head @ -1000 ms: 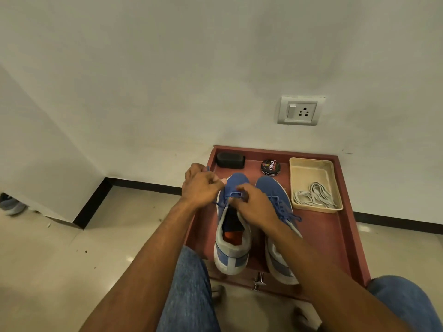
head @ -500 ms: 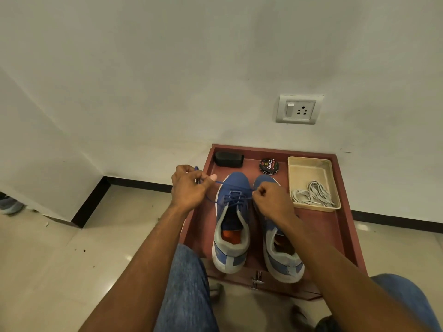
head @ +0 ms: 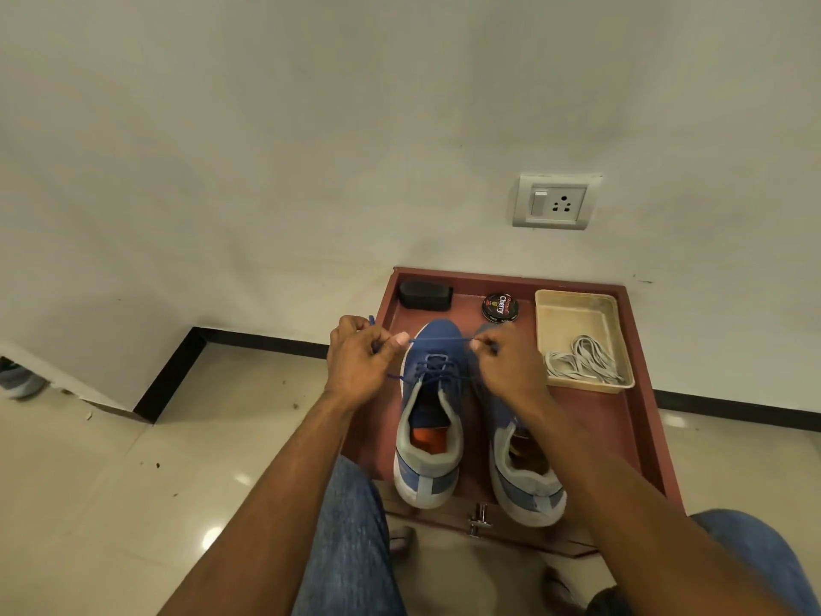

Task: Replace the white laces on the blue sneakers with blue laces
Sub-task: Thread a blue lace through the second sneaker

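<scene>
Left hand [head: 355, 364]: fingers curled, one end of the blue lace [head: 437, 339] pinched.
Right hand [head: 511, 366]: other end pinched; lace drawn taut between.
Left sneaker [head: 428, 420]: laced blue, on the red tray [head: 631, 420].
White laces [head: 582, 364]: piled in the beige bin [head: 573, 315], far right.

A second ago our left hand [head: 357, 364] and our right hand [head: 506, 371] were close together over the top of the left sneaker [head: 428, 415]. Now we have moved them apart, one to each side of that shoe. The blue lace [head: 440, 339] was bunched up under our fingers. Now it is pulled into a tight straight line between our two hands.
</scene>
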